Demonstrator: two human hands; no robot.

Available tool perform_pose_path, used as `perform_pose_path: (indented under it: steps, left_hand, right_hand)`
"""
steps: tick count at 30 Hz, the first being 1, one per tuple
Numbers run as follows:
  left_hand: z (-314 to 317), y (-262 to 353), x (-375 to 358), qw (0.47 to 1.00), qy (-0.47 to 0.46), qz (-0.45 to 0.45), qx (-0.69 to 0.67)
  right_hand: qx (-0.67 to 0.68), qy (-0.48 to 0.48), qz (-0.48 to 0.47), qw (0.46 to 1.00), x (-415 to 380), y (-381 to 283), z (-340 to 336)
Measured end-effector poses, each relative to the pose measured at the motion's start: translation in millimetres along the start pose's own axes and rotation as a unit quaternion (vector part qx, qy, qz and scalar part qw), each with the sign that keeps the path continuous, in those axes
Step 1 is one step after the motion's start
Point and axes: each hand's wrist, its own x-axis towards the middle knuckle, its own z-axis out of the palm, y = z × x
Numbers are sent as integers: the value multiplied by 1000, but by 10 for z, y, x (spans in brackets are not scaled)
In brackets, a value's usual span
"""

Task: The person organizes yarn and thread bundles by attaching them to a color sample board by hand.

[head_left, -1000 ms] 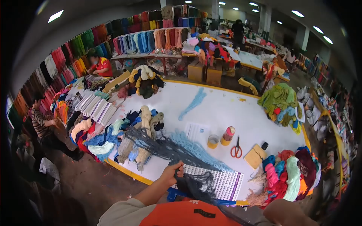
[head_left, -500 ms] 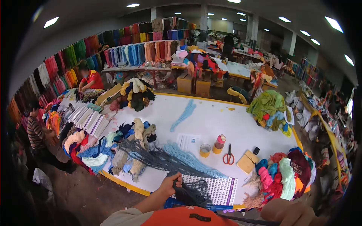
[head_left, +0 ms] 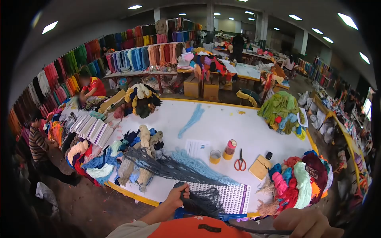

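Note:
My left hand (head_left: 177, 196) is closed around dark grey yarn (head_left: 204, 200) at the table's near edge. More of this grey yarn (head_left: 170, 166) stretches left across the white tabletop, partly over a light blue skein (head_left: 206, 168). Low at the right, my right hand (head_left: 305, 223) is closed, with a dark grey strand (head_left: 264, 231) running to it from in front of my body. Under the grey yarn lies a white card with rows of small marks and a purple edge strip (head_left: 243, 198).
Scissors (head_left: 240, 162), a yarn cone (head_left: 229, 148), a glass with a yellow base (head_left: 215, 156) and a tan pad (head_left: 260, 166) stand mid-table. Heaped skeins (head_left: 301, 178) lie at right, more skeins (head_left: 99, 160) at left. A green yarn pile (head_left: 279, 109) sits at the far right corner. Two people are at left.
The view has shifted slightly. My left hand stays on the grey yarn, its fingers turned a little. My right hand remains low at the right, slightly shifted.

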Motion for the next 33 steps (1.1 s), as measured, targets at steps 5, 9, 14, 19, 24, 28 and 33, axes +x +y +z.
perform_pose_path:
  steps: [5,9,14,19,24,28,33]
  left_hand:
    - [-83,-14,41,999,-29,-3,18]
    - [-60,1,48,1000,-25,-15,10]
    - [-60,29,106,1000,-19,-1,16]
    - [-47,-1,84,1000,-16,-7,3]
    - [-104,-49,128,1000,-5,-10,2]
    - [-108,-34,145,1000,-4,-15,-1]
    - [-160,-10,146,1000,-12,-22,-4]
  right_hand:
    - [87,-81,-16,993,276,78,-91]
    - [156,-151,-50,975,386,51,-197]
    - [180,-153,-87,968,339,39,-168]
    - [191,-148,-101,965,322,67,-138]
    - [212,-128,-109,963,330,108,-170]
    - [234,-125,-107,958,389,181,-243]
    - [217,-146,-83,962,387,177,-300]
